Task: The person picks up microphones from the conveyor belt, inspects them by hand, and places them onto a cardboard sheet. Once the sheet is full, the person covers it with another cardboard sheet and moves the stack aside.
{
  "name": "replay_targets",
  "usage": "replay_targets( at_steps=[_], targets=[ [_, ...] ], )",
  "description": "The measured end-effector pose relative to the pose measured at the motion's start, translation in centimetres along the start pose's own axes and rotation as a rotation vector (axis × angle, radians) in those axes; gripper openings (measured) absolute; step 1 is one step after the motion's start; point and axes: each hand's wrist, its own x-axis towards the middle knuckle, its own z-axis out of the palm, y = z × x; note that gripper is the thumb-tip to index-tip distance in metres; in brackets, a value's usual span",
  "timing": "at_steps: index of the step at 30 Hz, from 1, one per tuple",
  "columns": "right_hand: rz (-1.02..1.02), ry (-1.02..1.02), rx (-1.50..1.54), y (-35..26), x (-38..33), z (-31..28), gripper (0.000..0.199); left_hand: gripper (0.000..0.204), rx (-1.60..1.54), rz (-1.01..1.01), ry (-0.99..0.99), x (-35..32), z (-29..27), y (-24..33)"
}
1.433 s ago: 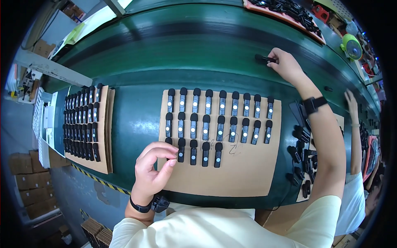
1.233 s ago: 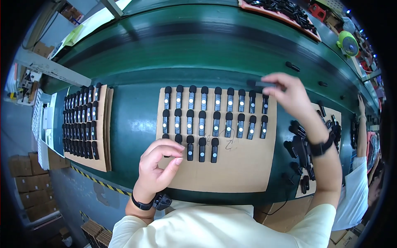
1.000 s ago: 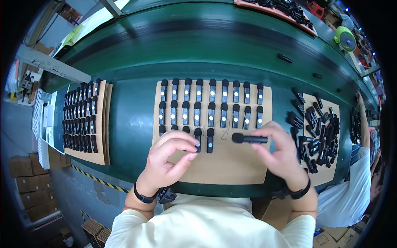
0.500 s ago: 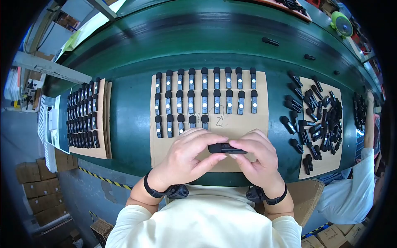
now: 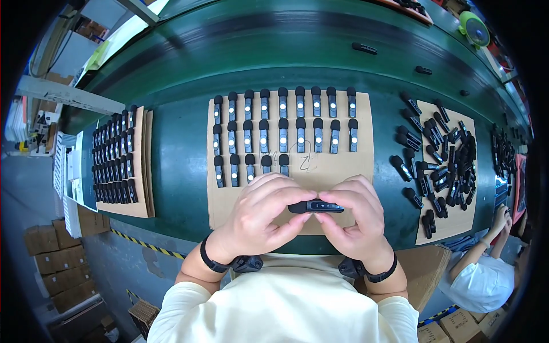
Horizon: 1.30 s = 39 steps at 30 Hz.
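Note:
Between my two hands is a small black wireless microphone (image 5: 318,206) with a foam tip, lying level, a face with small marks turned up. My left hand (image 5: 265,212) pinches its foam end between thumb and fingers. My right hand (image 5: 355,213) pinches the other end the same way. Just beyond them lies a cardboard sheet (image 5: 337,171) with rows of like microphones (image 5: 301,135), each showing a pale round spot. The front row is shorter than the two behind it, and my hands cover part of the sheet.
At the right, many loose microphones (image 5: 452,166) lie on and beside another cardboard sheet (image 5: 452,228). Stacked cardboard with microphones in rows (image 5: 117,166) stands left. A few single pieces (image 5: 365,48) lie on the green belt (image 5: 257,48). A co-worker (image 5: 483,280) is at the far right.
The microphone has been rolled in my fingers, so its marked face now shows more. At the far right, the co-worker's arm has drawn back from the pile toward their body.

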Motion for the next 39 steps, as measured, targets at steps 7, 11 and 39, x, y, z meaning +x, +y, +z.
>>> replay_targets(
  at_steps=[7,11,39],
  targets=[
    [-0.022,0.011,-0.017,0.1,0.0,0.2,0.033,0.033,0.012,0.048,0.011,0.0,0.0,-0.2],
    [-0.022,0.004,-0.009,0.2,0.1,0.2,0.032,0.034,0.008,0.036,0.015,0.0,-0.1,-0.1],
    [0.066,-0.136,-0.292,3.1,-1.2,2.7,0.029,0.015,-0.032,-0.211,0.229,-2.0,-3.4,-3.5]
  ],
)
